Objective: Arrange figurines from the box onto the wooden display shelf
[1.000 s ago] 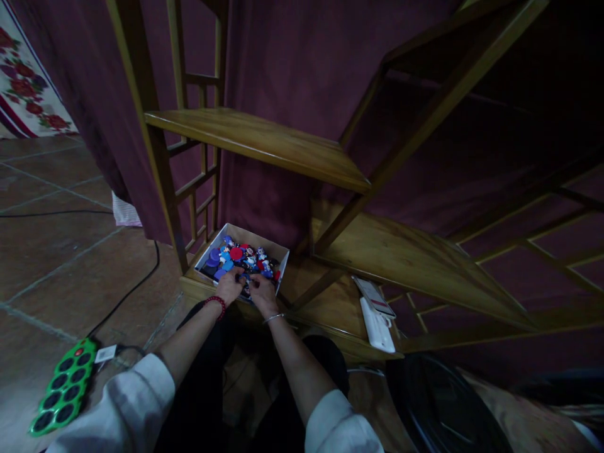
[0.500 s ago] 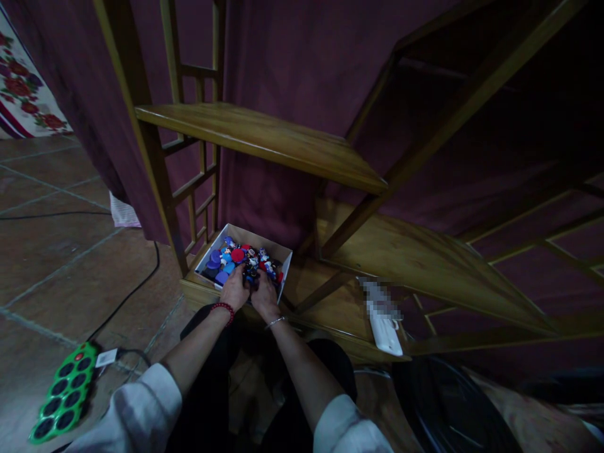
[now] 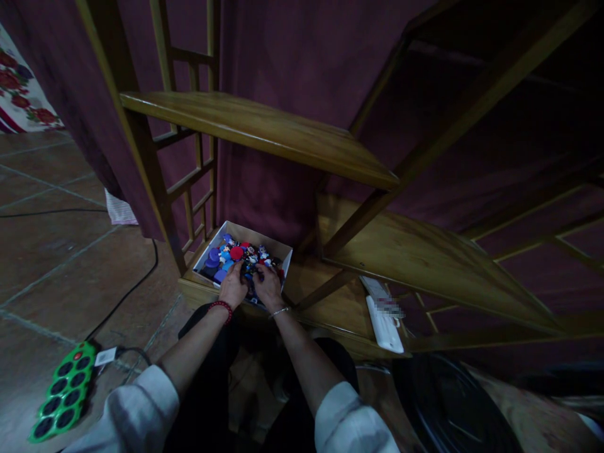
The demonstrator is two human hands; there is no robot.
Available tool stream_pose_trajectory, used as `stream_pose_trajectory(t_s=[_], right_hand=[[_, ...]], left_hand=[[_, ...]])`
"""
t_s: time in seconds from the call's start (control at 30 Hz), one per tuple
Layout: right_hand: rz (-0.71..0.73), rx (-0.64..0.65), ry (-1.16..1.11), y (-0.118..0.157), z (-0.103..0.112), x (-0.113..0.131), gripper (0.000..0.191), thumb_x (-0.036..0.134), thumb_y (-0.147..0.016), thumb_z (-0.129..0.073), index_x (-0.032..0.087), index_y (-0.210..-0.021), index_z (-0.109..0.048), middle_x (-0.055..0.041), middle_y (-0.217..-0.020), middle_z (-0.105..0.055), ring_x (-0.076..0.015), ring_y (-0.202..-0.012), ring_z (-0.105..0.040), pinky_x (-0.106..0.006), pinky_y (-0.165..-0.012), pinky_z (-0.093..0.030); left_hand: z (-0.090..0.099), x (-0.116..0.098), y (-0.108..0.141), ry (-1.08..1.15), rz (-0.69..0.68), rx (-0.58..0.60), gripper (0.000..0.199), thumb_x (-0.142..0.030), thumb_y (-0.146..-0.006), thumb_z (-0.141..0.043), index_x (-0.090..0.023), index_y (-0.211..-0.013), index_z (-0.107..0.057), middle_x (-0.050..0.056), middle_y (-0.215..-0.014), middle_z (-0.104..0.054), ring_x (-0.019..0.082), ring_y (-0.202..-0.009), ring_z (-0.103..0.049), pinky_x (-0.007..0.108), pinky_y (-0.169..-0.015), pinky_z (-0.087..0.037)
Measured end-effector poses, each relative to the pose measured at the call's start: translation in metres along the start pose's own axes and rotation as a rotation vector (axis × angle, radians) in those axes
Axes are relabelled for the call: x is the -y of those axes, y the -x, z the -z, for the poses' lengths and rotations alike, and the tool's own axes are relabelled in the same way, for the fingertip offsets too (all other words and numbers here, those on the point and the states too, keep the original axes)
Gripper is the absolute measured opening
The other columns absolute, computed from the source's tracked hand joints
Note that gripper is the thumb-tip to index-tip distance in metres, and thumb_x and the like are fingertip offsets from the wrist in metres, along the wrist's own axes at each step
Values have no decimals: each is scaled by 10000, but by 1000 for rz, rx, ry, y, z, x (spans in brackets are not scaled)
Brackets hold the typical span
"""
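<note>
A shallow white cardboard box (image 3: 207, 250) sits on the low wooden shelf. Small colourful toy figures (image 3: 236, 253) fill it, with blue, purple, red and black parts heaped together. Both of my hands reach over its near side into the heap. My left hand (image 3: 234, 287), with a red bead bracelet at the wrist, has its fingers curled at the dark figures. Close on its right, my right hand (image 3: 268, 284), wearing a thin silvery bracelet, also has bent fingers among them. The fingertips are partly hidden, and what they grip is too dark to make out.
A wooden shelf board (image 3: 264, 135) juts out above the box. Slanted posts and lattice stand around it. To the right lies a white object (image 3: 384, 326), partly blurred. A green power strip (image 3: 63, 391) with a black cable rests on the tiled floor at left.
My hands have moved slightly apart over the figures, the right one shifting a little to the right. The view has tilted slightly. The box stays in place.
</note>
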State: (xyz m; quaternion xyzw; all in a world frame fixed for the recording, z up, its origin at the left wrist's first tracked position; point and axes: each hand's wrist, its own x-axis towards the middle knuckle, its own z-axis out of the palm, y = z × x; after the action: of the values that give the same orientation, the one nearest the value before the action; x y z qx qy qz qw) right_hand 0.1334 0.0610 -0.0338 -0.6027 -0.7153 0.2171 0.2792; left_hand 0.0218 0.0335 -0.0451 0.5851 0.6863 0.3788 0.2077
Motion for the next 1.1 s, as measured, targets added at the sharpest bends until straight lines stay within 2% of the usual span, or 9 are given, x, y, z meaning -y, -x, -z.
stream_pose_trajectory(t_s=[0.23, 0.4, 0.57, 0.63, 0.73, 0.8, 0.87, 0.97, 1.1], right_hand=[[47, 66, 75, -17, -1, 5, 374, 136, -774, -438, 223, -1116, -560, -30, -1100, -603, -156, -1050, -515, -275, -945, -369], [82, 99, 83, -27, -7, 9, 432, 105, -765, -434, 248, -1163, -524, 1, -1196, -553, -136, -1098, -485, -260, -968, -347], [62, 98, 114, -29, -7, 12, 422, 170, -774, -466, 276, -1180, -509, 6, -1198, -550, -147, -1083, -496, -262, -940, -372], [44, 101, 126, -28, -6, 12, 416, 186, -780, -472, 280, -1184, -506, 0, -1186, -557, -152, -1052, -518, -265, -918, -389], [38, 97, 145, -24, -5, 11, 411, 207, -788, -475, 256, -1196, -502, -28, -1181, -559, -170, -1043, -523, -282, -906, -397], [49, 93, 148, -21, -4, 8, 413, 212, -795, -472, 244, -1206, -493, -41, -1192, -550, -176, -1055, -515, -289, -911, -393], [66, 95, 137, -19, -4, 5, 421, 213, -799, -473, 238, -1219, -480, -46, -1198, -545, -172, -1070, -506, -287, -923, -382], [66, 115, 119, -17, -4, 0, 430, 225, -796, -485, 221, -1225, -470, -57, -1184, -556, -173, -1072, -508, -290, -934, -374], [60, 137, 99, -16, -7, -6, 412, 243, -793, -491, 188, -1201, -490, -78, -1172, -563, -182, -1071, -513, -299, -933, -377]], left_hand=[[0, -3, -3, 30, 0, 23, 576, -40, -672, -422, -144, -1238, -437, 87, -1270, -481, 177, -1185, -427, 313, -1013, -335], [1, -2, -7, 46, 28, 81, 456, -33, -675, -419, -191, -1065, -595, 34, -1286, -476, 178, -1143, -471, 322, -1007, -352], [0, -2, -9, 50, 36, 77, 372, -84, -723, -402, -173, -1016, -612, 47, -1265, -495, 168, -1143, -470, 294, -1002, -347], [1, -4, -10, 33, 50, 3, 374, -106, -728, -414, -165, -1053, -588, 61, -1263, -489, 174, -1135, -476, 296, -990, -360], [4, -5, -14, -20, 133, -179, 443, -126, -726, -429, -153, -1161, -508, 87, -1304, -433, 199, -1126, -481, 314, -958, -388], [6, -4, -19, -31, 180, -244, 492, -134, -732, -425, -131, -1223, -447, 107, -1318, -413, 209, -1153, -456, 314, -957, -385], [6, -1, -25, -22, 187, -241, 539, -134, -736, -422, -121, -1273, -385, 110, -1323, -412, 206, -1189, -418, 306, -968, -369], [3, 2, -32, -17, 180, -173, 616, -133, -741, -428, -166, -1339, -284, 82, -1318, -430, 199, -1194, -414, 317, -963, -370], [0, 4, -37, -64, 146, -97, 655, -127, -733, -447, -217, -1354, -259, 77, -1301, -436, 210, -1147, -459, 328, -929, -395]])
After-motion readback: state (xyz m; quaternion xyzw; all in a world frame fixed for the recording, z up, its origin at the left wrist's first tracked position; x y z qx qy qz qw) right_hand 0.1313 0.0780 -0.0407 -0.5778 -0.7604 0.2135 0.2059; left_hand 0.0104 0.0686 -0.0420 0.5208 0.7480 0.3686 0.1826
